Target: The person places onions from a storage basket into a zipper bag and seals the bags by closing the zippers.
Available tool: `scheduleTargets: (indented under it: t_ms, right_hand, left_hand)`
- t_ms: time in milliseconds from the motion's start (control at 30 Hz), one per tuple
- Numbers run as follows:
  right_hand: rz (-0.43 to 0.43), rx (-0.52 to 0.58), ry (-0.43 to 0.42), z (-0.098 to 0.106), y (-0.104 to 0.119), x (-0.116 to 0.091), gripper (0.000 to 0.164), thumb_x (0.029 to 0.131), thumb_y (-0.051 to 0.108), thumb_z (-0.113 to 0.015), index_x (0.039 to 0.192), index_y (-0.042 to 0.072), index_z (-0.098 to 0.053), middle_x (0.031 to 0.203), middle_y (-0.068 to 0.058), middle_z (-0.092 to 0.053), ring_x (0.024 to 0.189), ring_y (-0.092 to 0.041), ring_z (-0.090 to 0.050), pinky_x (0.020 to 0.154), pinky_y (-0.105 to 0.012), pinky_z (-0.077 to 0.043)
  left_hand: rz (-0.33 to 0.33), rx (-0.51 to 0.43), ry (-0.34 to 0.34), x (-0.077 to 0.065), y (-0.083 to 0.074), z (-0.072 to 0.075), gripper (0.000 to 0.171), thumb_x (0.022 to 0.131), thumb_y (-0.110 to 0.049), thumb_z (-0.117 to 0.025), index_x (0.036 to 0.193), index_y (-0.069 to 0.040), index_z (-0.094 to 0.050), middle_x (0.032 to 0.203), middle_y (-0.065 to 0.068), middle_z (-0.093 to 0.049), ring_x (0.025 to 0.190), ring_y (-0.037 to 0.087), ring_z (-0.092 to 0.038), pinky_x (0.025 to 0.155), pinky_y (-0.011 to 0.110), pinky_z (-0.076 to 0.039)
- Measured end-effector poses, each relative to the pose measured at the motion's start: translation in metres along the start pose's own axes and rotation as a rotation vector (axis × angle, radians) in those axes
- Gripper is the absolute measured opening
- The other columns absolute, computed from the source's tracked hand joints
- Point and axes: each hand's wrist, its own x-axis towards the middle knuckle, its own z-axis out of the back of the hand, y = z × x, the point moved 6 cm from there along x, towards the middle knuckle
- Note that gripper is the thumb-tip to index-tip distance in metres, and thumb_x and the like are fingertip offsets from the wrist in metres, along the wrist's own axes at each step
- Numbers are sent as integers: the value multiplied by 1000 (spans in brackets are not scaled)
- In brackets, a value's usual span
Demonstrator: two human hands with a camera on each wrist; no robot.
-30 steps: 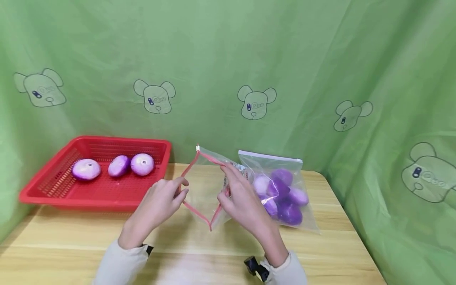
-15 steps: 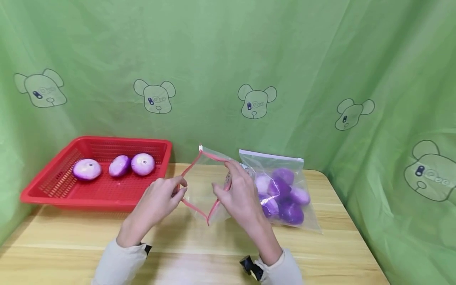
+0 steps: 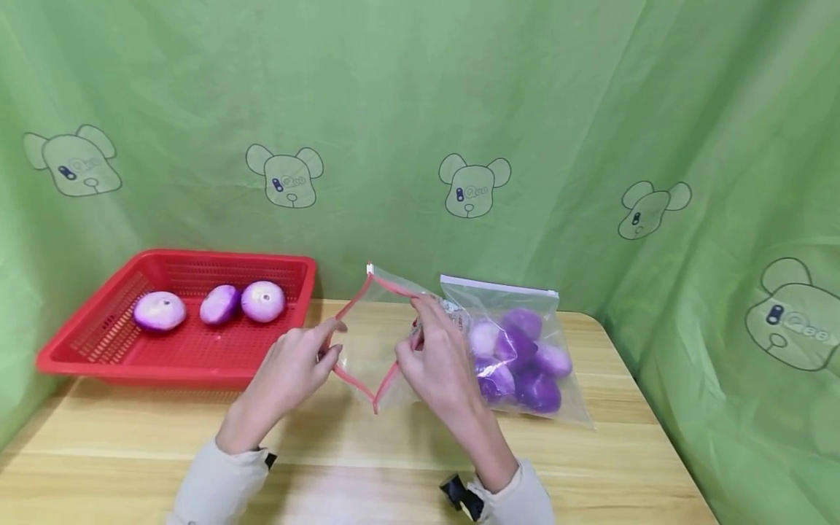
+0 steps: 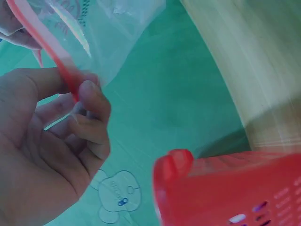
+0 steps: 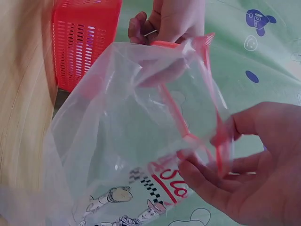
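Note:
A clear zip bag (image 5: 94,122) with a red zipper edge (image 3: 386,380) hangs between my two hands, its mouth spread into a diamond. My left hand (image 3: 292,364) pinches the left side of that edge between thumb and fingers, as the left wrist view also shows. On the opposite side my right hand (image 3: 438,357) grips the rim, with the printed front of the bag below its fingers in the right wrist view. A white slider (image 3: 370,269) sits at the far corner of the zipper. No onion shows inside this bag.
A red perforated basket (image 3: 177,373) holding three purple onions (image 3: 262,302) stands on the left. To the right, a second clear zip bag (image 3: 505,286) with several purple onions lies on the wooden table (image 3: 354,467). A green curtain (image 3: 380,109) hangs behind.
My right thumb lifted off the rim half a second ago and is back against it now. The bag's near corner has shifted slightly left and up. My left hand has kept its pinch.

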Motion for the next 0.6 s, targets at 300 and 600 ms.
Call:
scheduleTargets:
  t_ms: [300, 600]
  right_hand:
    - [-50, 46, 290, -16, -5, -4, 72, 95, 21, -64, 154, 1, -29, 164, -11, -21, 148, -25, -27, 116, -40, -25]
    - [-37, 30, 299, -16, -7, -5, 75, 95, 22, -65, 155, 3, -26, 164, -11, -19, 149, -24, -22, 116, -43, -24]
  left_hand:
    - [4, 28, -173, 8, 40, 30, 35, 95, -11, -63, 128, -7, -55, 78, -1, -64, 58, 10, -53, 52, 32, -46]
    - [119, 133, -44, 23, 101, 36, 40, 86, -3, -68, 123, 2, -55, 109, 23, -58, 98, 37, -55, 83, 56, -50]
